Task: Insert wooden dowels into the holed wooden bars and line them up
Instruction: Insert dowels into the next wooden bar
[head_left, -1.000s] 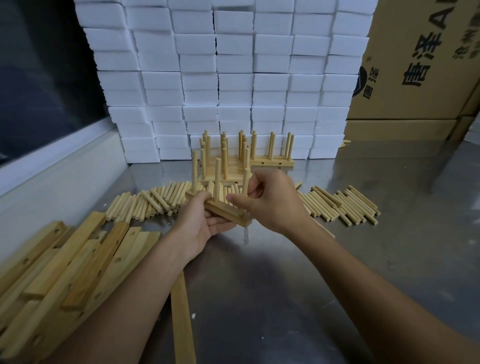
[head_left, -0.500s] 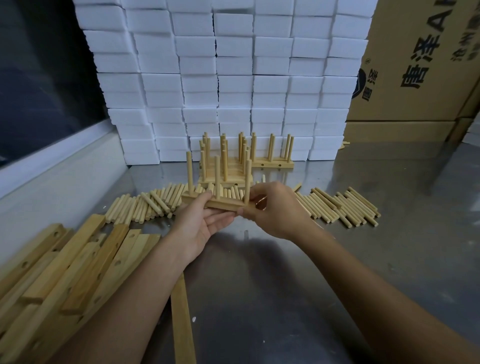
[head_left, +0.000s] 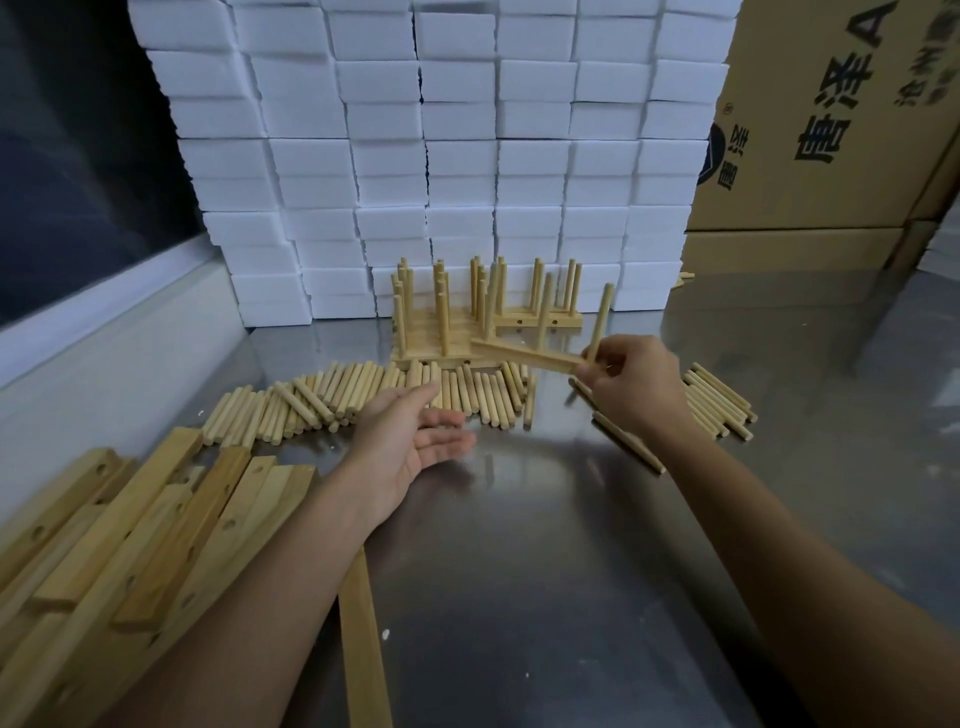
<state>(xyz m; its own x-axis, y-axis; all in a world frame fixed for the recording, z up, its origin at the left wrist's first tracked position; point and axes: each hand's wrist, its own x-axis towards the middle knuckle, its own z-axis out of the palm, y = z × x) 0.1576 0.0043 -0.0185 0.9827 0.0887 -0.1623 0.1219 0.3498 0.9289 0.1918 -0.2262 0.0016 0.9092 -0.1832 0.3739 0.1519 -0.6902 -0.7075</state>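
My right hand (head_left: 631, 384) pinches the near end of a wooden bar (head_left: 524, 353) with upright dowels in it, held above the table just in front of the finished bars. Those finished bars (head_left: 441, 338) with standing dowels sit side by side near the white blocks. My left hand (head_left: 415, 436) hovers palm up, fingers straight, holding nothing, above a row of loose dowels (head_left: 332, 400). More loose dowels (head_left: 719, 400) lie right of my right hand. A heap of holed bars (head_left: 130, 535) without dowels lies at the lower left.
A wall of white foam blocks (head_left: 441, 156) stands behind the finished bars. Brown cartons (head_left: 831, 130) stand at the back right. A single bar (head_left: 363, 649) lies between my forearms on the steel table (head_left: 545, 571). A grey ledge runs along the left.
My left hand has let go of the bar and opened. My right hand alone has carried the bar with its dowels away from me and to the right, toward the finished bars.
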